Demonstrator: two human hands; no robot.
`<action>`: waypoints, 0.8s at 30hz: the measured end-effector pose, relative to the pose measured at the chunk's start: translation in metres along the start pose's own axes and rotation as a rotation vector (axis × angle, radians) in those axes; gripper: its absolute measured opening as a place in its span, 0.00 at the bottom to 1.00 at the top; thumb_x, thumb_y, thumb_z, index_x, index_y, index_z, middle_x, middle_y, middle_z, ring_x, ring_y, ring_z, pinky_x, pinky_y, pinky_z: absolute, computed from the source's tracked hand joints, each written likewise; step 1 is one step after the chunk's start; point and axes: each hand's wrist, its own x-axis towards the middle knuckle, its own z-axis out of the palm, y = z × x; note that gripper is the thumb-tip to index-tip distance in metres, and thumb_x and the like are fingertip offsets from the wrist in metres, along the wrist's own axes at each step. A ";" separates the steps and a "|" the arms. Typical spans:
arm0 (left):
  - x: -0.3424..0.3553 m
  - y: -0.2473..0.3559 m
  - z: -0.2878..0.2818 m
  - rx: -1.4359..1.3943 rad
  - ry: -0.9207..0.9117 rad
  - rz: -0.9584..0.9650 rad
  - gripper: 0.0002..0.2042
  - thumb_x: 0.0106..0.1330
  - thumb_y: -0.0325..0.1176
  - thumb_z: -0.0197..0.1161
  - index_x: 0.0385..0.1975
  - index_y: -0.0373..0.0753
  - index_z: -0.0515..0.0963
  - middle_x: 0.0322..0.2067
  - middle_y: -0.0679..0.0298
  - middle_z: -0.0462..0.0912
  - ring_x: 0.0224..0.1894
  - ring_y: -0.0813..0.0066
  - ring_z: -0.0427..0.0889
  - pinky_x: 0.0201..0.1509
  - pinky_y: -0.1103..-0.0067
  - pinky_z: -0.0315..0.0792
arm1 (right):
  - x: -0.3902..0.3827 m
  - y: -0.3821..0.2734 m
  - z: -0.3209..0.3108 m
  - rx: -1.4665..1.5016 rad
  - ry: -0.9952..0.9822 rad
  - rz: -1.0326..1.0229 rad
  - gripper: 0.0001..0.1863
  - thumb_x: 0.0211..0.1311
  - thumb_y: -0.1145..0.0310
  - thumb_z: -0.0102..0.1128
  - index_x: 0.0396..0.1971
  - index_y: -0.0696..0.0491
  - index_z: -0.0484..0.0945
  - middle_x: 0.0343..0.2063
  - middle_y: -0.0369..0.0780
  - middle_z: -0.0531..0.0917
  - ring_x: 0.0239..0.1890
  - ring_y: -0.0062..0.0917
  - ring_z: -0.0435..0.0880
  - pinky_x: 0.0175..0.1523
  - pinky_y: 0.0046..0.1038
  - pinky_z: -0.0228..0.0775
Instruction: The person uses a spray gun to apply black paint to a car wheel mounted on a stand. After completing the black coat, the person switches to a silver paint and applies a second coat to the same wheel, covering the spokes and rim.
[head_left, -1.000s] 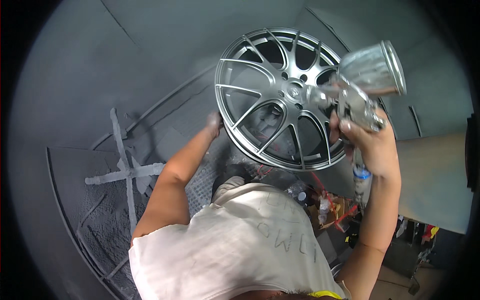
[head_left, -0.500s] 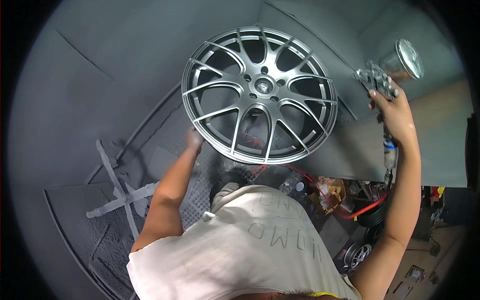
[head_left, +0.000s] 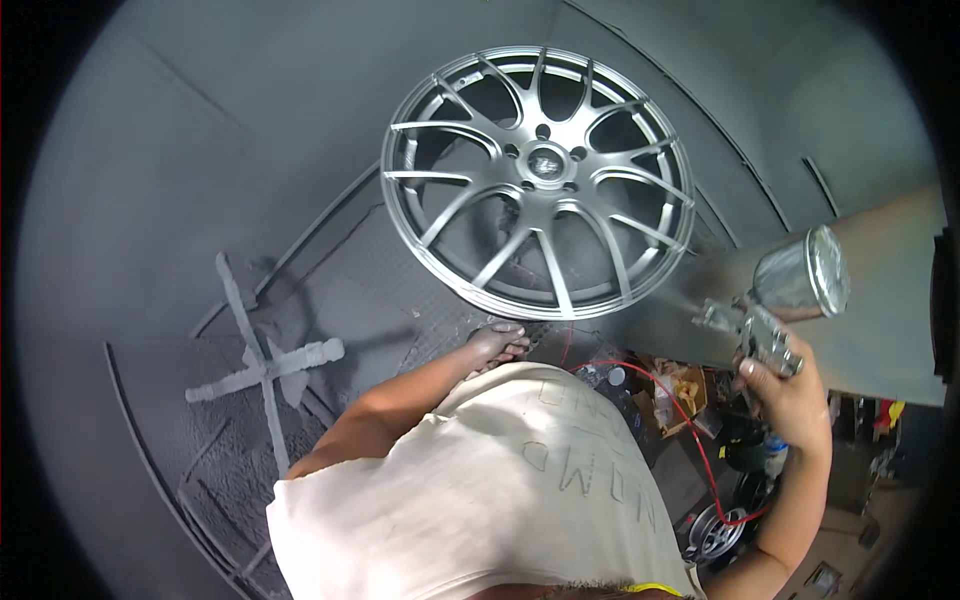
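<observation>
A silver multi-spoke wheel rim point(head_left: 545, 205) is held up face-on in front of me; whatever supports it is hidden behind it. My right hand point(head_left: 792, 395) grips a metal spray gun point(head_left: 750, 335) with a silver cup point(head_left: 805, 272) on top. Its nozzle points left at the rim's lower right edge, and a faint pale mist shows there. Close to my body, just below the rim's near edge, my left hand point(head_left: 495, 343) has its fingers curled in, with nothing visible in them. Grey dust coats that hand.
A grey-coated cross-shaped stand point(head_left: 265, 370) is at the left. From the gun side, a red air hose point(head_left: 700, 455) runs past a cardboard box point(head_left: 672, 395) and another wheel point(head_left: 715, 530) on the floor. Grey walls surround the rim; a pale panel point(head_left: 880, 310) stands at right.
My left hand has moved from the rim's left edge rightward and in toward my body. The spray gun has come down and nearer, beside the rim's lower right. The rim's spokes have turned.
</observation>
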 end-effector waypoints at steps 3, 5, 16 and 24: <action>0.013 -0.004 -0.010 -0.184 0.027 0.005 0.08 0.72 0.37 0.57 0.42 0.39 0.76 0.41 0.67 0.84 0.32 0.84 0.80 0.31 0.88 0.77 | -0.002 -0.004 0.015 0.031 -0.140 -0.097 0.28 0.55 0.81 0.64 0.58 0.61 0.72 0.37 0.36 0.82 0.36 0.16 0.78 0.45 0.20 0.71; 0.018 -0.009 -0.019 -0.236 0.019 0.024 0.08 0.72 0.36 0.57 0.41 0.38 0.77 0.41 0.67 0.84 0.32 0.85 0.80 0.30 0.89 0.77 | -0.001 -0.012 0.029 0.106 -0.233 -0.169 0.27 0.55 0.81 0.64 0.58 0.61 0.72 0.36 0.36 0.82 0.36 0.16 0.79 0.45 0.20 0.72; 0.017 -0.006 -0.008 -0.273 0.005 0.053 0.08 0.70 0.35 0.60 0.40 0.38 0.79 0.40 0.65 0.85 0.31 0.85 0.80 0.30 0.89 0.76 | 0.041 -0.083 0.078 0.161 -0.310 -0.286 0.27 0.59 0.76 0.64 0.60 0.58 0.71 0.31 0.36 0.81 0.27 0.16 0.80 0.24 0.18 0.70; 0.009 -0.003 -0.014 -0.250 0.029 0.042 0.08 0.69 0.36 0.61 0.39 0.39 0.79 0.40 0.66 0.85 0.32 0.85 0.80 0.32 0.87 0.76 | 0.091 -0.125 0.084 0.092 -0.215 -0.470 0.10 0.63 0.70 0.62 0.41 0.58 0.78 0.24 0.35 0.82 0.25 0.14 0.79 0.21 0.16 0.67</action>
